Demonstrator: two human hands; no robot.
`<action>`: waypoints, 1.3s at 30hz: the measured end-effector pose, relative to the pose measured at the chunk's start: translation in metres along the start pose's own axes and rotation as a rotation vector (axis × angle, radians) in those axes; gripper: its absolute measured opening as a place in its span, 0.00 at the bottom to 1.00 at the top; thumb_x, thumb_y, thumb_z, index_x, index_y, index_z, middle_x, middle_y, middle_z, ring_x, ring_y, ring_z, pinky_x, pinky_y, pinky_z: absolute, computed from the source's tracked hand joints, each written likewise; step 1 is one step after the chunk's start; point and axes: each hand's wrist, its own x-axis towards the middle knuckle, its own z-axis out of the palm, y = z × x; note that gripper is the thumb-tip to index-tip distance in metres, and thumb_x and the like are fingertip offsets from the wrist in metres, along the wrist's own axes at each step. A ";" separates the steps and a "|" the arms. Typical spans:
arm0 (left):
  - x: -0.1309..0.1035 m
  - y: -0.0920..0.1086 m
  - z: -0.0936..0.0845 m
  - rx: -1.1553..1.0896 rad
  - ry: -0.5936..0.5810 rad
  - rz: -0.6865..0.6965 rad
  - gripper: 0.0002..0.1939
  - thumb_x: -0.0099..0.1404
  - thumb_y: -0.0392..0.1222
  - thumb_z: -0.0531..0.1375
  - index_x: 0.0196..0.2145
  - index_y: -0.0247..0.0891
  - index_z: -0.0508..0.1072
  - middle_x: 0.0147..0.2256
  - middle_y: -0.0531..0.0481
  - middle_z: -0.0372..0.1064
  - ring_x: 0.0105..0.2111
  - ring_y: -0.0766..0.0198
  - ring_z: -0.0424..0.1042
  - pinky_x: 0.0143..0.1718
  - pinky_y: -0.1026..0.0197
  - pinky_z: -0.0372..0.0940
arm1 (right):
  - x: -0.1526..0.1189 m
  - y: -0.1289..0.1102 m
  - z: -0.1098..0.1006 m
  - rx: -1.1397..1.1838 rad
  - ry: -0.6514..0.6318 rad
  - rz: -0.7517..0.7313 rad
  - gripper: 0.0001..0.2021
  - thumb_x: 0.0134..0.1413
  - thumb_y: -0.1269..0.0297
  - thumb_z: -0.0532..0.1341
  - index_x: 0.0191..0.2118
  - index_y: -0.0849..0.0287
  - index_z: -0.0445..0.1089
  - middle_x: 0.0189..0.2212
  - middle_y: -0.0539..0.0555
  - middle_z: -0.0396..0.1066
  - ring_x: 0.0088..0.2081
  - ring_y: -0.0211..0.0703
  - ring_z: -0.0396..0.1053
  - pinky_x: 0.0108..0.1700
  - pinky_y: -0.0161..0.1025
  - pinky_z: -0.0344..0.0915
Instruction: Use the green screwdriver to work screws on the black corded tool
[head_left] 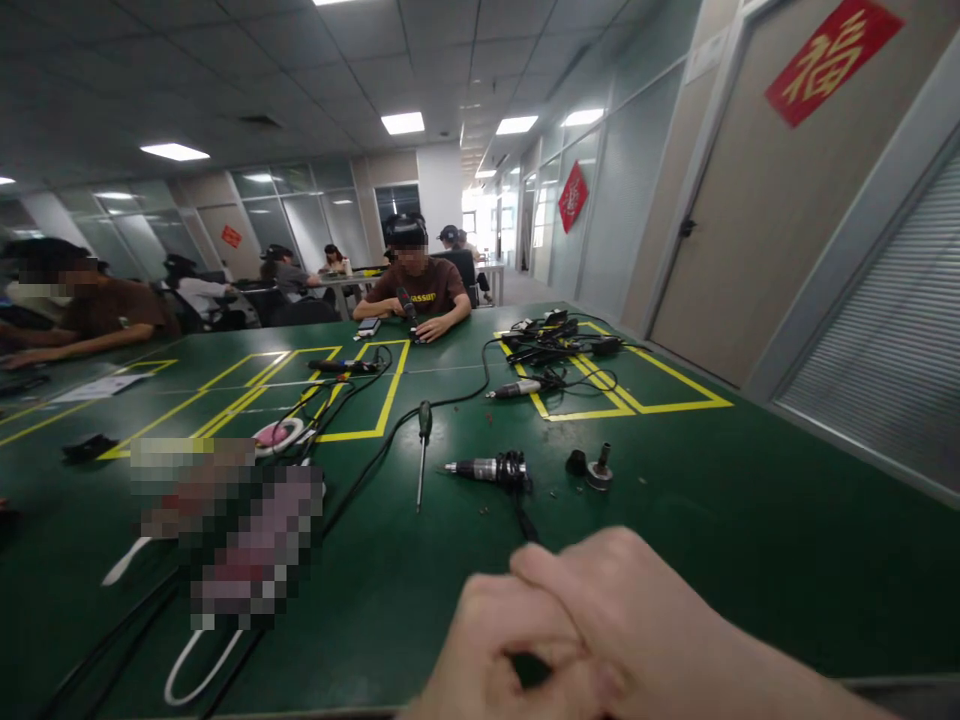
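My left hand point(499, 635) and my right hand point(637, 600) are pressed together at the bottom of the head view, over the near part of the green table point(720, 550). Both have curled fingers. Whatever may be between them is hidden. Just beyond them lies a black and silver electric screwdriver point(484, 468), its tip pointing left and its cable running back toward my hands. Left of it rests a hand screwdriver point(424, 430) with a dark green handle. A small black cap point(576, 461) and a round metal part with a stem point(600, 472) stand to its right.
Another electric screwdriver point(517, 388) lies near a heap of black cables point(555, 340). On the left are blurred-out items, a white loop strap point(202, 670) and long black cords. A co-worker point(412, 280) sits across the table; another person point(97, 300) sits at left.
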 end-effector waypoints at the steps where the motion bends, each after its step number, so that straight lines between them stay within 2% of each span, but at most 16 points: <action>1: 0.012 0.000 -0.007 -0.019 0.040 0.005 0.27 0.74 0.62 0.62 0.24 0.39 0.76 0.21 0.49 0.70 0.23 0.63 0.71 0.26 0.60 0.71 | 0.017 0.005 -0.013 -0.039 0.006 -0.042 0.10 0.70 0.56 0.61 0.39 0.56 0.68 0.22 0.47 0.72 0.22 0.40 0.68 0.25 0.39 0.46; 3: 0.034 0.000 -0.019 -0.022 0.095 0.022 0.25 0.75 0.55 0.64 0.24 0.36 0.74 0.22 0.50 0.70 0.25 0.65 0.69 0.29 0.63 0.70 | 0.045 0.015 -0.032 -0.109 0.043 -0.082 0.11 0.73 0.56 0.58 0.40 0.57 0.69 0.22 0.49 0.73 0.23 0.40 0.69 0.26 0.39 0.43; 5: 0.050 0.000 -0.030 -0.038 0.093 0.102 0.23 0.74 0.49 0.65 0.23 0.35 0.72 0.20 0.53 0.67 0.23 0.69 0.65 0.27 0.66 0.66 | 0.063 0.027 -0.039 -0.119 0.097 -0.141 0.11 0.73 0.57 0.58 0.42 0.58 0.70 0.25 0.50 0.75 0.25 0.39 0.71 0.28 0.38 0.45; 8: 0.063 -0.003 -0.042 0.002 0.100 0.153 0.19 0.73 0.40 0.65 0.23 0.36 0.73 0.20 0.54 0.68 0.22 0.69 0.65 0.26 0.67 0.65 | 0.075 0.044 -0.032 -0.073 0.131 -0.187 0.11 0.72 0.57 0.60 0.47 0.60 0.71 0.27 0.50 0.77 0.27 0.39 0.74 0.29 0.37 0.49; 12: 0.065 -0.012 -0.049 0.085 0.096 0.211 0.10 0.71 0.34 0.66 0.29 0.36 0.79 0.26 0.51 0.79 0.26 0.67 0.75 0.32 0.67 0.72 | 0.078 0.057 -0.020 -0.001 0.172 -0.229 0.15 0.74 0.53 0.58 0.51 0.60 0.72 0.29 0.49 0.77 0.29 0.38 0.75 0.30 0.36 0.54; 16: 0.064 -0.017 -0.052 0.147 0.062 0.227 0.05 0.70 0.37 0.70 0.34 0.37 0.83 0.31 0.49 0.84 0.29 0.64 0.80 0.36 0.65 0.77 | 0.080 0.062 -0.017 0.105 0.318 -0.312 0.21 0.77 0.46 0.54 0.50 0.61 0.74 0.29 0.49 0.77 0.28 0.34 0.73 0.30 0.35 0.57; 18: 0.064 -0.016 -0.052 0.152 0.069 0.233 0.04 0.69 0.37 0.70 0.34 0.38 0.83 0.31 0.49 0.84 0.30 0.64 0.81 0.37 0.65 0.78 | 0.081 0.063 -0.017 0.098 0.342 -0.332 0.22 0.77 0.46 0.55 0.50 0.61 0.74 0.30 0.50 0.78 0.29 0.34 0.74 0.30 0.35 0.58; 22: 0.064 -0.013 -0.052 0.165 0.088 0.223 0.04 0.69 0.36 0.70 0.35 0.38 0.84 0.31 0.49 0.84 0.29 0.64 0.81 0.36 0.65 0.78 | 0.081 0.063 -0.019 0.056 0.326 -0.337 0.18 0.76 0.51 0.58 0.51 0.62 0.73 0.31 0.50 0.79 0.29 0.36 0.75 0.30 0.36 0.59; 29: 0.064 -0.010 -0.047 0.094 0.132 0.150 0.10 0.71 0.36 0.65 0.30 0.37 0.81 0.25 0.52 0.80 0.25 0.66 0.75 0.31 0.66 0.73 | 0.081 0.060 -0.019 -0.034 0.353 -0.352 0.18 0.77 0.51 0.55 0.50 0.61 0.73 0.30 0.50 0.80 0.29 0.37 0.77 0.28 0.38 0.56; 34: 0.063 -0.013 -0.044 0.034 0.181 0.107 0.12 0.71 0.39 0.65 0.28 0.37 0.80 0.23 0.52 0.76 0.22 0.68 0.69 0.27 0.66 0.67 | 0.082 0.055 -0.023 -0.053 0.270 -0.308 0.14 0.74 0.55 0.59 0.50 0.61 0.72 0.34 0.52 0.82 0.32 0.39 0.80 0.29 0.38 0.57; 39: 0.060 -0.017 -0.040 -0.088 0.223 0.036 0.14 0.71 0.43 0.67 0.28 0.37 0.80 0.22 0.53 0.74 0.22 0.69 0.66 0.26 0.66 0.64 | 0.082 0.052 -0.024 -0.076 0.270 -0.277 0.12 0.72 0.57 0.60 0.50 0.61 0.73 0.36 0.53 0.84 0.34 0.40 0.82 0.30 0.38 0.59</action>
